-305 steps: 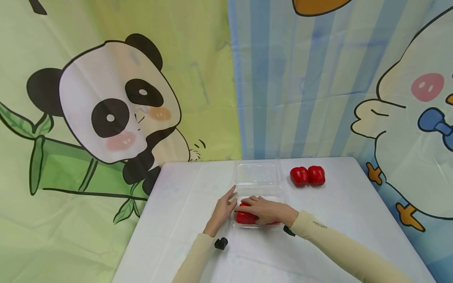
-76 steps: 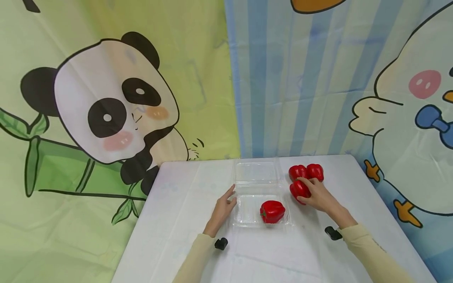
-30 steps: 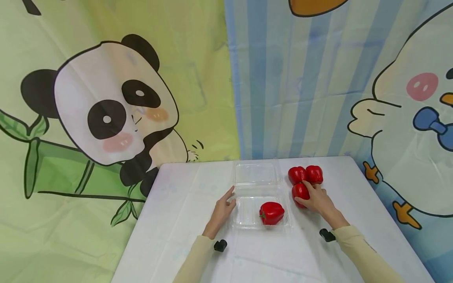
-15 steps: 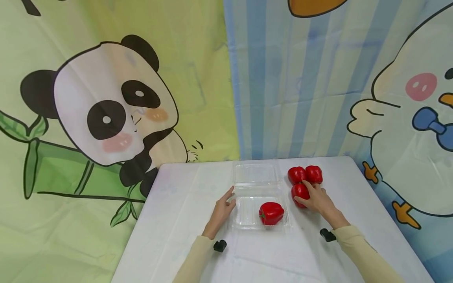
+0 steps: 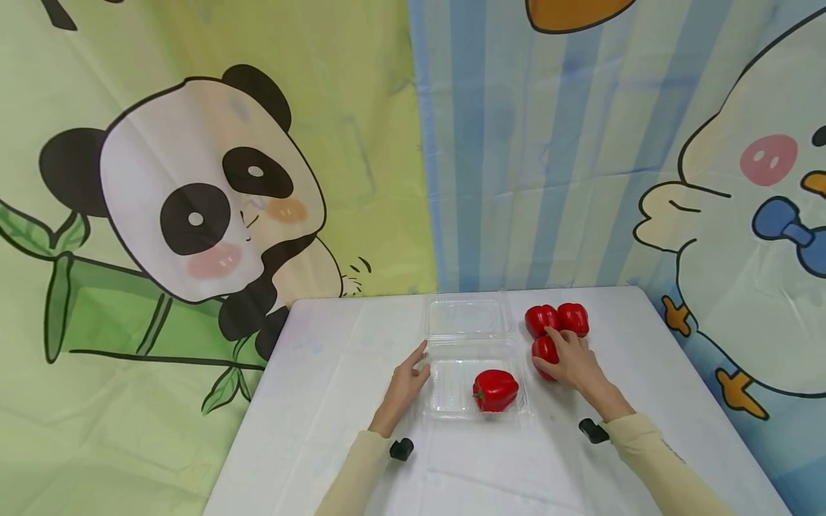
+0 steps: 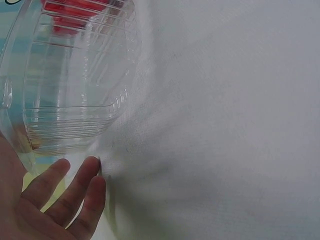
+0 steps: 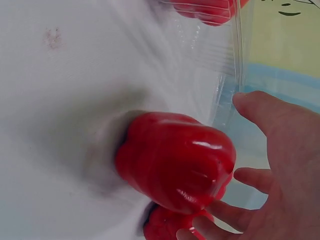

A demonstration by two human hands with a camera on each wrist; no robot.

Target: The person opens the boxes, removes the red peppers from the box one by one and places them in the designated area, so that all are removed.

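Observation:
My left hand rests with loosely spread fingers beside the left wall of an open clear plastic clamshell container; its fingertips are right at the wall in the left wrist view. Inside the container, on the right side, lies a red bell pepper with its green stem to the left. To the right of the container my right hand hovers around another red bell pepper standing on the table. The right wrist view shows its thumb apart from that pepper, and its relaxed fingertips right at the pepper's edge.
Two more red bell peppers, a left one and a right one, stand side by side behind the right hand. The container's lid lies folded back toward the rear table edge. Cartoon-printed curtains hang behind the white table.
Earlier the right hand was over peppers inside the container. One pepper has since moved out to the table in front of the other two. Lately the right hand has shifted slightly left; the left hand stayed put.

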